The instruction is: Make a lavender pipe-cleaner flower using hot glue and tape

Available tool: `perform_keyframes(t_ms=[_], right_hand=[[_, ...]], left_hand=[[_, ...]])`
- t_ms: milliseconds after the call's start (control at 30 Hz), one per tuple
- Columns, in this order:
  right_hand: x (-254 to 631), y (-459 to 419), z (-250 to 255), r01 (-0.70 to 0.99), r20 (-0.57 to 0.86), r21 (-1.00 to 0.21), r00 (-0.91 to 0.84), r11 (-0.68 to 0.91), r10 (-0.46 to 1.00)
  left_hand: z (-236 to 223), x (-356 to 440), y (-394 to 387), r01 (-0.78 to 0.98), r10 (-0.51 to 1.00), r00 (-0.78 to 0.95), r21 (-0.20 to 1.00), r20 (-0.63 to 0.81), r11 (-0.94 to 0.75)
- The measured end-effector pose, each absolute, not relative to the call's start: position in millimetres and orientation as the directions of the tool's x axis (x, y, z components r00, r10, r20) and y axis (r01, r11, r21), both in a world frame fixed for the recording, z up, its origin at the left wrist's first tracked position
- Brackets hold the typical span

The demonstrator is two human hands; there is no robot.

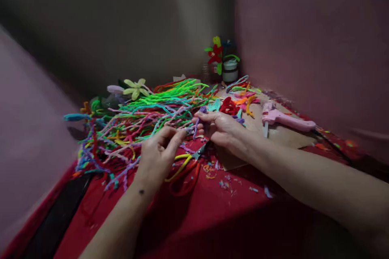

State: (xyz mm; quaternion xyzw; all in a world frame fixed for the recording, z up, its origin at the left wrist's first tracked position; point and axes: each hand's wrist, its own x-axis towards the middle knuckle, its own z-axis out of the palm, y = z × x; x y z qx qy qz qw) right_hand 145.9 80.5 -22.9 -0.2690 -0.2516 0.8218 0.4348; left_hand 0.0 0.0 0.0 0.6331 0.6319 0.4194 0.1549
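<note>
My left hand (pixel 159 151) and my right hand (pixel 223 129) meet over a red cloth (pixel 212 218). Both pinch a purple pipe cleaner (pixel 196 125) between them, the right thumb and fingers closed on its upper end, the left fingertips closed on its lower end. A big loose pile of coloured pipe cleaners (pixel 136 121) lies just behind the left hand. Scissors with yellow and red handles (pixel 185 168) lie on the cloth under the hands.
A pink glue gun (pixel 285 119) rests on a cardboard sheet (pixel 288 135) at the right. Finished pipe-cleaner flowers (pixel 135 88) and a jar with a red flower (pixel 229 68) stand at the back. Walls close in behind and at the right. Small cuttings litter the cloth.
</note>
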Motion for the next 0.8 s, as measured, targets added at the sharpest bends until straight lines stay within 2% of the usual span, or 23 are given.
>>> perform_keyframes(t_ms=[200, 300, 467, 567, 667, 800], right_hand=[[137, 68, -28, -0.526, -0.204, -0.702, -0.499, -0.481, 0.843], [136, 68, -29, -0.51, -0.145, -0.726, -0.541, -0.46, 0.829], [138, 67, -24, -0.473, -0.169, -0.744, -0.55, -0.472, 0.818], [139, 63, -20, -0.45, -0.167, -0.755, -0.571, -0.476, 0.804], [140, 62, -20, -0.423, -0.132, -0.796, -0.575, -0.432, 0.807], [138, 63, -29, -0.424, -0.055, -0.838, -0.559, -0.343, 0.827]], left_hand=[[-10, 6, 6, 0.533, 0.988, -0.043, 0.84, 0.146, -0.1], [-9, 6, 7, 0.498, 0.995, -0.056, 0.866, 0.082, -0.043], [-3, -3, 4, 0.315, 0.998, -0.058, 0.949, 0.001, 0.017], [-3, -6, 2, 0.227, 0.999, -0.036, 0.974, 0.009, 0.0], [-4, -5, 1, 0.164, 0.996, -0.049, 0.984, 0.081, -0.072], [-4, -1, 0, 0.159, 0.98, -0.094, 0.974, 0.177, -0.161]])
